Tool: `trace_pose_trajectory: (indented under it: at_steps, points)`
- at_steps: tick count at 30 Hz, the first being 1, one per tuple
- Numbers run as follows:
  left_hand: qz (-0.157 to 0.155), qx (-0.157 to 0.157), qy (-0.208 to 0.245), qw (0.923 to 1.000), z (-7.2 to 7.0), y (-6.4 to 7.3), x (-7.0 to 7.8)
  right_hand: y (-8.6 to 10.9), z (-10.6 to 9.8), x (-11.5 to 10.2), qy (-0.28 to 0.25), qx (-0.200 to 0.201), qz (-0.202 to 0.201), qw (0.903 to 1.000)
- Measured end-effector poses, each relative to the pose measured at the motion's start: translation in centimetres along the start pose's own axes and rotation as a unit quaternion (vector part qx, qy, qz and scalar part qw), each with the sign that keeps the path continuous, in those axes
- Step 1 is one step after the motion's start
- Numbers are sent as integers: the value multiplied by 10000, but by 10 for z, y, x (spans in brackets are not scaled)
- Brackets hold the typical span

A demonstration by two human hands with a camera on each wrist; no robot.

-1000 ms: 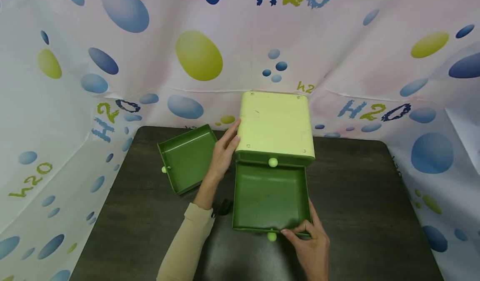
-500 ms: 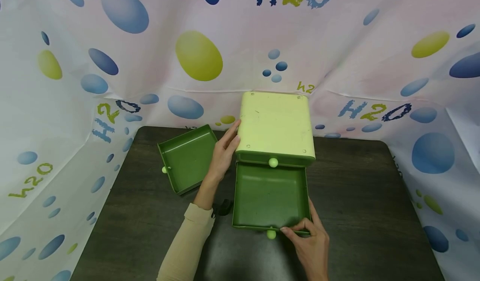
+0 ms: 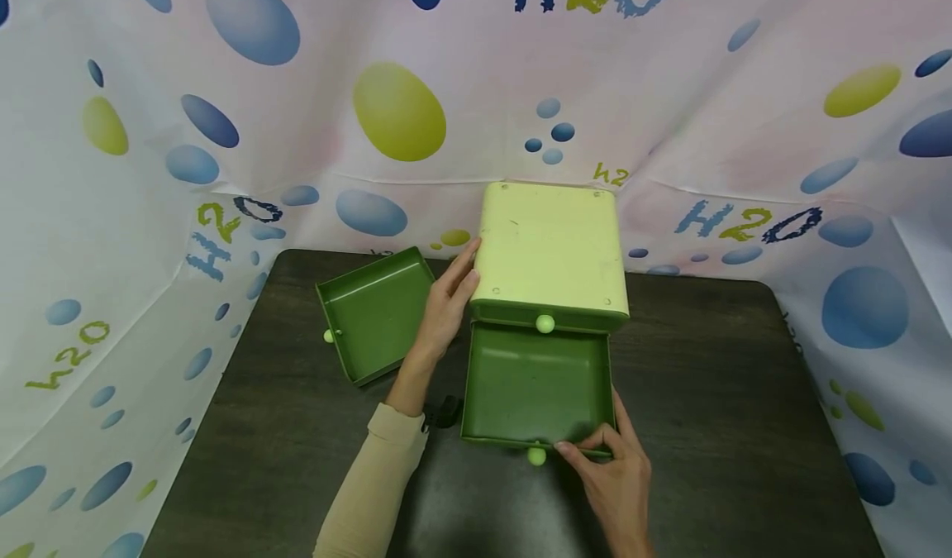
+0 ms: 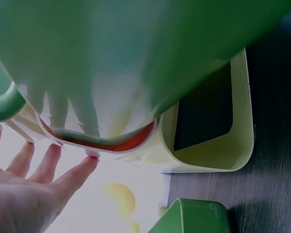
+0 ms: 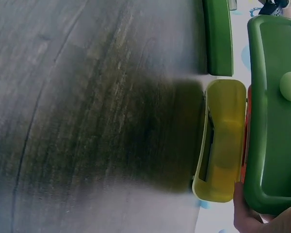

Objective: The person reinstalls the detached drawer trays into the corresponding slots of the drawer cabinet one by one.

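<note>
Green drawer (image 3: pixel 539 384), probably light, stiff, slick: best held at front rim, where right hand (image 3: pixel 619 479) pinches; left hand (image 3: pixel 446 300), fingers apart, touches cabinet (image 3: pixel 550 248).

The pale yellow-green cabinet (image 3: pixel 550 248) stands upright on the bench (image 3: pixel 706 426), its lowest compartment (image 4: pixel 213 153) open; a dark-green drawer (image 3: pixel 539 384) with a round light-green knob (image 3: pixel 536 456) juts from the slot above.

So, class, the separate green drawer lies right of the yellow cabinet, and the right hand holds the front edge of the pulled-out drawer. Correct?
One side is wrong: the separate green drawer lies left of the yellow cabinet, as the head view shows. The right hand does hold the front edge of the pulled-out drawer.
</note>
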State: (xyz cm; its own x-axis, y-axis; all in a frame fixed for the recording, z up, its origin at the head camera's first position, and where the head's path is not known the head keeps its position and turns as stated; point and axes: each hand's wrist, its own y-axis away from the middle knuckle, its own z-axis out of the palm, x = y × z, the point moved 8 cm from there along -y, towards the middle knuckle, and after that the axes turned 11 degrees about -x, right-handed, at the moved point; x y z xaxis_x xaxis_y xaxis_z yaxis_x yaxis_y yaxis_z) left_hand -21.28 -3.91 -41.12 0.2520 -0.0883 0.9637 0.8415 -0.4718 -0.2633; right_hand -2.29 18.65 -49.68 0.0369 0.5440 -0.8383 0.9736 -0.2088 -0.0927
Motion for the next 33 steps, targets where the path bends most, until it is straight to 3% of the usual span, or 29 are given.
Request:
trace_pose_trajectory:
  at_steps: [9, 27, 33]
  points:
    - [-37, -11, -104, 9999, 0, 1, -1, -4, 1, -2, 65, 44, -17, 10000]
    - [-140, -28, -192, 9997, 0, 4, -3, -10, 5, 9, -196, 71, 682, 9975]
    - [-149, -31, -219, 9996, 1, 4, -4, -15, 6, 11, -267, 87, 675, 9973]
